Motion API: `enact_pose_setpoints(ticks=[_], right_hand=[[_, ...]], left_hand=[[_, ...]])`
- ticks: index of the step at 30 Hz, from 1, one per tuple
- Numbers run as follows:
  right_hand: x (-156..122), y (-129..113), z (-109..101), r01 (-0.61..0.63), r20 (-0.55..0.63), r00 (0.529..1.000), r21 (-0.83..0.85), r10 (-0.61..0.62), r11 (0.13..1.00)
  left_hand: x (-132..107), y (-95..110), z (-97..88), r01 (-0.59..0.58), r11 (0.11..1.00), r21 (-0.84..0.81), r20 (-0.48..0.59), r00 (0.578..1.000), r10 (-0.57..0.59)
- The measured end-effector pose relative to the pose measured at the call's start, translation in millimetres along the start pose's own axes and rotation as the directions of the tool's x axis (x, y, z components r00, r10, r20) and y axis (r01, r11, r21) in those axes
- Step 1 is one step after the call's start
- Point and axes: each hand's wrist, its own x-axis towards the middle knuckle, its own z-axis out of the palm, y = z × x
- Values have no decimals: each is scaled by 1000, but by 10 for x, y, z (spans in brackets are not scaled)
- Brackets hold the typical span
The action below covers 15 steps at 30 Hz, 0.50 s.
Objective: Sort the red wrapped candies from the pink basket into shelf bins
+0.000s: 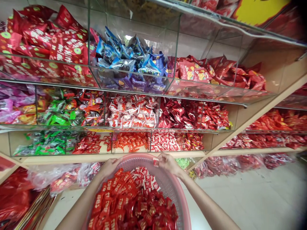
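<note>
A pink plastic basket [178,195] full of red wrapped candies [134,204] sits low in front of me. My left hand [109,166] grips the basket's far rim on the left, fingers curled over the edge. At the rim's far right, my right hand [168,163] pinches a small red-and-white wrapped candy [156,162] between its fingertips. Both hands sit just below the lowest glass bin of red-and-white candies [165,140].
Tiered glass bins of wrapped sweets fill the shelving: red packs [48,44], blue packs [134,64], green ones [59,111], white-red ones [131,110]. Plastic bags of candy [59,179] lie under the shelf. A pale tiled floor [259,198] runs to the right.
</note>
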Motion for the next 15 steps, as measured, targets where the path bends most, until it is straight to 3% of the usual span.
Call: enact_pose_setpoints(ticks=[3,7,9,11,15], right_hand=[[-64,69,198,-65,154,985,-102,80,993],[-58,63,413,-143,330,917,-255,225,956],[-34,44,467,-96,279,941,-322,191,942],[12,26,431,-8,177,981,-351,75,936],[181,-4,16,86,21,996,-314,-84,946]], left_hand=[[-15,18,4,-4,1000,-15,-8,1000,4],[-33,39,-6,0,999,-37,-7,1000,-1],[-31,45,-21,6,999,-42,1,1000,-6],[-20,49,-39,1,999,-45,15,1000,0],[15,50,-64,-19,998,-54,60,998,22]])
